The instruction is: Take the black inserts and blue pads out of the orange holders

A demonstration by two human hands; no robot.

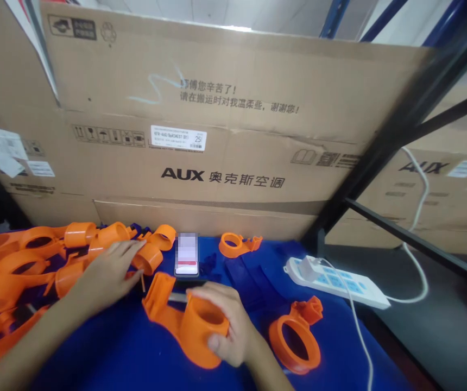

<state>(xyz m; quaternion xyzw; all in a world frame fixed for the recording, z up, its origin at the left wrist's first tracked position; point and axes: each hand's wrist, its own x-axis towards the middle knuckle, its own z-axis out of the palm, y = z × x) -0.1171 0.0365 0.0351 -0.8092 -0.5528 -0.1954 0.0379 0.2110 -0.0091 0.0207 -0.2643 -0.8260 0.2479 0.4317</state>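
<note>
The back is filled by a box [233, 127], marked with AUX lettering. Its right end is crossed by a slanting black post [374, 144], beyond which a second box [437, 187] is partly seen. Pale panels [201, 12] are shown above, crossed at right by blue beams [334, 17]. The worktop [111, 347] is coloured deep blue.
</note>
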